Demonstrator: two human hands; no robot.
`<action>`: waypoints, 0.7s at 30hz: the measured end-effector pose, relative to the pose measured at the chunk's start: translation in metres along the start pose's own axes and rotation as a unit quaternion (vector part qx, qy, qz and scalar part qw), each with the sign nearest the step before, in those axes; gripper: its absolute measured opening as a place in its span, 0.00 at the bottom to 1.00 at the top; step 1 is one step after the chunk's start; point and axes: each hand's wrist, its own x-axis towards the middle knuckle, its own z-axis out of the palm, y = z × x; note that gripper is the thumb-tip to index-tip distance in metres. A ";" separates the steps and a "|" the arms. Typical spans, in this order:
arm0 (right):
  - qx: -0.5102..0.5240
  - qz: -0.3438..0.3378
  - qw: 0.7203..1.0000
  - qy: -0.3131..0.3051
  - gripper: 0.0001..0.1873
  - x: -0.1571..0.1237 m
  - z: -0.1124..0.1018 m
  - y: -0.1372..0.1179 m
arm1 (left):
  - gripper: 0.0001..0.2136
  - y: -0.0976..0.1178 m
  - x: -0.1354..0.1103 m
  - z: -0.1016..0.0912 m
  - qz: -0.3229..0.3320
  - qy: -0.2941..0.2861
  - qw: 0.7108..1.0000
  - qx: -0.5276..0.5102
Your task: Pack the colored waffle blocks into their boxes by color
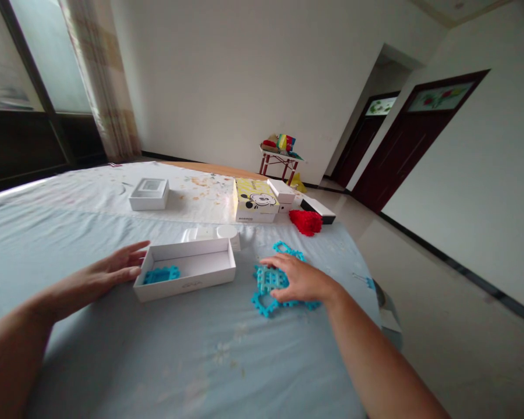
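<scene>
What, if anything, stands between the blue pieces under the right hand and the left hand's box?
Only cloth lies between blue pieces and box; the box's right wall is the one visible barrier.

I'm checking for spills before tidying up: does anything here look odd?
Brownish patches on the far white cloth look odd, possibly stains, though they could be a printed pattern. The blue pieces by the right hand overlap loosely, but nothing looks clearly damaged.
</scene>
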 end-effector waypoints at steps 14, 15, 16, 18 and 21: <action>-0.055 -0.042 0.985 -0.159 0.34 0.005 0.018 -0.006 | 0.43 0.003 -0.003 0.004 0.011 -0.021 0.999 0.038; -0.053 -0.042 0.985 -0.160 0.35 0.005 0.019 -0.006 | 0.44 0.003 -0.004 0.004 0.008 -0.029 0.999 0.030; -0.053 -0.042 0.985 -0.158 0.35 0.005 0.020 -0.006 | 0.45 0.002 -0.004 0.004 0.006 -0.035 0.999 0.021; -0.056 -0.041 0.987 -0.146 0.35 0.003 0.023 -0.006 | 0.46 0.001 -0.003 0.005 0.007 -0.042 0.999 0.008; -0.054 -0.044 0.989 -0.129 0.33 0.003 0.021 -0.006 | 0.48 -0.002 -0.002 0.006 0.009 -0.041 0.999 0.010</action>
